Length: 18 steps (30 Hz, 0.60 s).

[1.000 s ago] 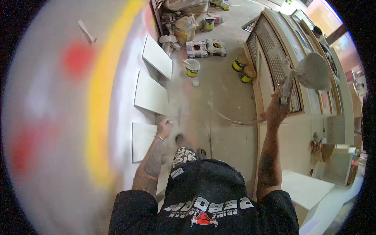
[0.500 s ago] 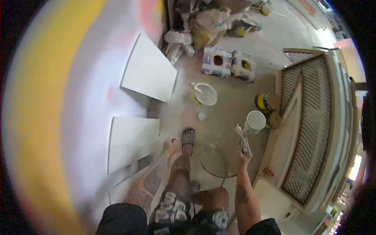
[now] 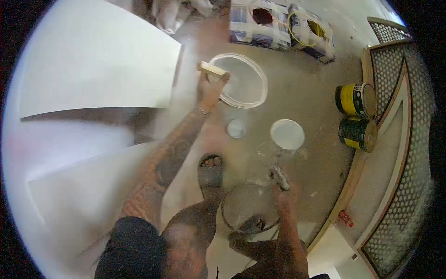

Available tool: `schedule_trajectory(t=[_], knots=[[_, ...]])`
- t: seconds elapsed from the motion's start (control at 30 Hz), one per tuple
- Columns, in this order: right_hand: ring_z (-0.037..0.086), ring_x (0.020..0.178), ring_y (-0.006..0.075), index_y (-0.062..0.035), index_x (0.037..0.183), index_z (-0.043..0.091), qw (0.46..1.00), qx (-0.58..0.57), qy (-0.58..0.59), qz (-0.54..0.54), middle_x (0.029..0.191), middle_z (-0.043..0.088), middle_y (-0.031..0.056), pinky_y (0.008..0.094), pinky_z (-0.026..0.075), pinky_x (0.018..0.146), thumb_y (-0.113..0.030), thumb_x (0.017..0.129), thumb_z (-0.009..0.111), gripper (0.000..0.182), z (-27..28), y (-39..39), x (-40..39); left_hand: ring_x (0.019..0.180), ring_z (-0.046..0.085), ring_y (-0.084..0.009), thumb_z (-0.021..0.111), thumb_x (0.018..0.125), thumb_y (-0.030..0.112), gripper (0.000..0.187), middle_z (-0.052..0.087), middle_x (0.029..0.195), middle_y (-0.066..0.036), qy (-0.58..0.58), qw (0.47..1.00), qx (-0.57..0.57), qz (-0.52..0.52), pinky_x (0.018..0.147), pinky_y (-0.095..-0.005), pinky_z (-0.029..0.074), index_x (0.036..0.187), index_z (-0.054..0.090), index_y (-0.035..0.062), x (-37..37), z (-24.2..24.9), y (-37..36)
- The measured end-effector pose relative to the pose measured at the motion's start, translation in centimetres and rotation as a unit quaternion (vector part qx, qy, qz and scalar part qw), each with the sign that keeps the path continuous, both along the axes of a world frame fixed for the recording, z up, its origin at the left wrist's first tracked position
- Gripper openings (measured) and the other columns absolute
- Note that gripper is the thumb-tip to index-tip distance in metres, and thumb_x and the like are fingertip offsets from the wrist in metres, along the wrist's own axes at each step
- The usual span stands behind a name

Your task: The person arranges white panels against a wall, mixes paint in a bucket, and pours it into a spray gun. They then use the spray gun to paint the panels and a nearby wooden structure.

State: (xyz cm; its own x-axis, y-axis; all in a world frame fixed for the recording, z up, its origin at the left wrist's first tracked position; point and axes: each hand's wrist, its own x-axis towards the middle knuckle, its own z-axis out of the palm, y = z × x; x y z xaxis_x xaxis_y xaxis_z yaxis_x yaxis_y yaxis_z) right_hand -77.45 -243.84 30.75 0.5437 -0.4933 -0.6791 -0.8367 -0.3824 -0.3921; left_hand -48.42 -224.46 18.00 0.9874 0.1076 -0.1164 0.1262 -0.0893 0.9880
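Observation:
My left hand (image 3: 211,93) is closed on a pale, flat-edged tool (image 3: 213,69) at the left rim of a large white bucket (image 3: 246,86). My right hand (image 3: 286,195), at the lower right, grips a grey spray gun (image 3: 279,178). A round white cup (image 3: 287,135) shows just beyond the gun; its join to the gun is blurred. Between the bucket and my left foot lies a small translucent round item (image 3: 236,128). A coiled hose (image 3: 224,211) lies on the floor near my feet.
Pale panels (image 3: 97,58) stand at the left. Two taped boxes with holes (image 3: 260,23) sit at the top. Yellow-and-black cans (image 3: 355,100) stand at the right beside a lattice-fronted wooden piece (image 3: 395,195). A red item (image 3: 345,218) lies near it.
The view has moved closer to the bucket. My left hand has reached forward from beside my foot to its rim and taken hold of the pale tool. My right hand still holds the gun.

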Motion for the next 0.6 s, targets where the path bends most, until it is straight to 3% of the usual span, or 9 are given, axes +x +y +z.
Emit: schedule_trajectory(t=[0.07,0.13,0.17,0.27,0.33,0.4,0.43,0.47,0.6], knots=[[0.064,0.074,0.0273,-0.0068,0.120,0.059,0.993,-0.014,-0.088,0.077,0.089,0.067,0.0199,0.0381,0.050,0.068,-0.010,0.079,0.061,0.042,-2.6,-0.3,0.1,0.100,0.056,-0.0224,0.070,0.083,0.033,0.050,0.060,0.111,-0.011,-0.012,0.990,0.114,-0.086,0.085,-0.0349,0.046,0.115,0.051,-0.0013,1.4,-3.1,0.7],[0.064,0.074,0.0283,-0.0074,0.120,0.059,0.990,0.026,-0.117,0.073,0.087,0.066,0.0200,0.0384,0.050,0.068,-0.012,0.079,0.061,0.042,-5.8,-1.5,-0.2,0.099,0.056,-0.0198,0.067,0.086,0.033,0.043,0.060,0.109,-0.007,0.079,0.992,-0.056,-0.075,0.083,-0.0337,0.047,0.114,0.053,0.0035,1.7,-1.1,0.7],[0.064,0.073,0.0293,-0.0081,0.120,0.060,0.984,0.082,-0.135,0.077,0.085,0.066,0.0201,0.0387,0.050,0.069,-0.014,0.079,0.060,0.042,-7.2,-1.9,-0.8,0.095,0.056,-0.0153,0.074,0.080,0.035,0.052,0.059,0.106,-0.009,0.057,0.990,-0.112,-0.060,0.080,-0.0300,0.046,0.114,0.052,0.0011,2.1,-1.2,0.5],[0.064,0.073,0.0326,-0.0093,0.121,0.059,0.979,0.100,-0.151,0.094,0.085,0.066,0.0208,0.0395,0.050,0.070,-0.017,0.078,0.060,0.043,-10.0,-2.7,-1.3,0.096,0.056,-0.0157,0.075,0.078,0.037,0.054,0.060,0.104,-0.009,0.101,0.983,-0.150,-0.015,0.081,-0.0299,0.045,0.113,0.054,0.0013,2.4,1.1,-0.7],[0.064,0.075,0.0342,-0.0096,0.121,0.059,0.966,0.089,-0.206,0.129,0.087,0.066,0.0211,0.0400,0.050,0.070,-0.018,0.078,0.059,0.043,-14.5,-3.1,-1.8,0.096,0.056,-0.0160,0.078,0.073,0.041,0.061,0.061,0.104,-0.009,0.059,0.998,-0.029,-0.019,0.082,-0.0294,0.045,0.112,0.055,0.0008,3.8,-0.4,0.0],[0.064,0.077,0.0358,-0.0100,0.121,0.059,0.950,0.086,-0.255,0.157,0.088,0.066,0.0215,0.0406,0.050,0.071,-0.019,0.079,0.059,0.043,-14.5,-3.4,-1.1,0.096,0.056,-0.0159,0.079,0.071,0.042,0.062,0.061,0.104,-0.009,0.033,0.999,0.003,-0.031,0.082,-0.0289,0.045,0.111,0.056,0.0001,4.8,-0.6,0.5],[0.060,0.077,0.0230,-0.0076,0.121,0.059,0.960,0.096,-0.219,0.146,0.088,0.066,0.0146,0.0337,0.048,0.072,-0.015,0.077,0.057,0.045,-13.2,-3.4,0.0,0.096,0.056,-0.0159,0.079,0.070,0.043,0.064,0.061,0.105,-0.009,0.020,0.998,0.037,-0.042,0.083,-0.0284,0.044,0.110,0.056,-0.0005,5.0,-0.4,0.4],[0.055,0.078,0.0102,-0.0053,0.121,0.059,0.969,0.108,-0.180,0.133,0.087,0.066,0.0077,0.0268,0.046,0.074,-0.011,0.075,0.056,0.046,-12.5,-3.5,0.5,0.089,0.056,-0.0146,0.077,0.075,0.034,0.058,0.061,0.100,-0.007,-0.017,0.998,0.030,-0.060,0.076,-0.0286,0.046,0.115,0.053,-0.0009,5.2,-0.4,0.3],[0.054,0.073,0.0103,-0.0045,0.117,0.061,0.961,0.020,-0.246,0.126,0.080,0.063,0.0078,0.0277,0.046,0.069,-0.012,0.075,0.056,0.043,-17.0,-4.2,-0.7,0.085,0.058,-0.0145,0.077,0.074,0.033,0.052,0.063,0.096,-0.007,-0.011,0.995,0.070,-0.065,0.074,-0.0279,0.047,0.108,0.057,-0.0004,4.9,-0.5,0.0]])
